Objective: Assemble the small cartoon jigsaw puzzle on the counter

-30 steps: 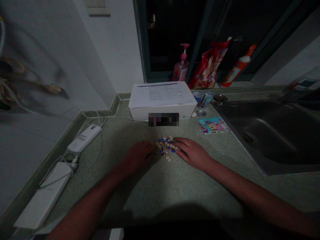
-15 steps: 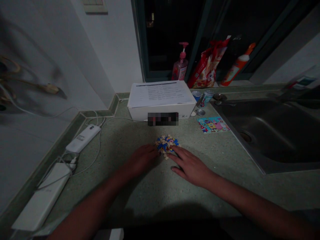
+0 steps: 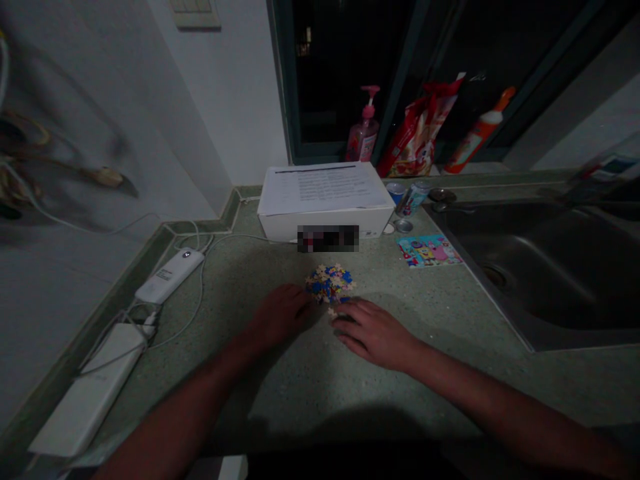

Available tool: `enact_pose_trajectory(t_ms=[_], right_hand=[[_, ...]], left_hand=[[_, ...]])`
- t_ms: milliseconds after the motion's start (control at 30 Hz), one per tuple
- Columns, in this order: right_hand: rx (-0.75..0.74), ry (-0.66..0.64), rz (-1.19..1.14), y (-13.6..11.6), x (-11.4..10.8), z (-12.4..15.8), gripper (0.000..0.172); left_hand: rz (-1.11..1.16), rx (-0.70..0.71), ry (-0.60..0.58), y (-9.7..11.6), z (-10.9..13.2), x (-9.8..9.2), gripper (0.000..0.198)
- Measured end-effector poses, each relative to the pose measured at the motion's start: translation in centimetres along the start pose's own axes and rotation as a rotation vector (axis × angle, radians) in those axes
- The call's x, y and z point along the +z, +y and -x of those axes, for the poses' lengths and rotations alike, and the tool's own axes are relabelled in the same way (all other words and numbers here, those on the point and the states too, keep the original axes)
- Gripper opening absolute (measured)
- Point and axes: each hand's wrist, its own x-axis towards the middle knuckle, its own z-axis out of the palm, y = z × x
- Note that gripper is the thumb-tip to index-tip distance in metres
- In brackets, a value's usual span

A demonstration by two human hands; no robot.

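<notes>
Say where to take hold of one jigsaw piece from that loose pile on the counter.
Pinch the stray piece at the near rim of the jigsaw pile, beside the right hand, coming straight down onto its edges. It seems to lie flat at the edge of the heap, so it is probably the freest to lift.

Puzzle pieces [image 3: 330,283] lie in a heap on the counter [image 3: 225,300], mid-frame, in front of a box [image 3: 325,230] with a paper [image 3: 323,189] on top. Right of the box, a card [image 3: 429,251] lies on the counter, with cans [image 3: 413,198] behind it. A sink [image 3: 540,273] sits in the counter at right of frame. At lower left, a power bank [image 3: 170,275] lies behind a second power bank [image 3: 87,387]. Behind the box, against the window [image 3: 340,73], stand a pump bottle [image 3: 363,133], a bag [image 3: 417,130] and a squeeze bottle [image 3: 477,130], left to right.
</notes>
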Motion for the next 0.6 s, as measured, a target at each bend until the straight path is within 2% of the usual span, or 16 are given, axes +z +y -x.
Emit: enact_pose_trajectory(t_ms=[200,400,600], right_hand=[[0.002,-0.002,0.002,-0.01,0.49,0.00,0.029],[0.068,-0.016,0.018,0.18,0.71,-0.19,0.040],[0.144,0.018,0.015,0.73,0.86,-0.06,0.042]], left_hand=[[-0.013,0.042,-0.020,0.24,0.03,-0.02,0.018],[-0.017,0.085,0.029,0.45,-0.35,0.36,0.018],[-0.014,0.073,0.073,0.13,-0.10,0.53,0.022]])
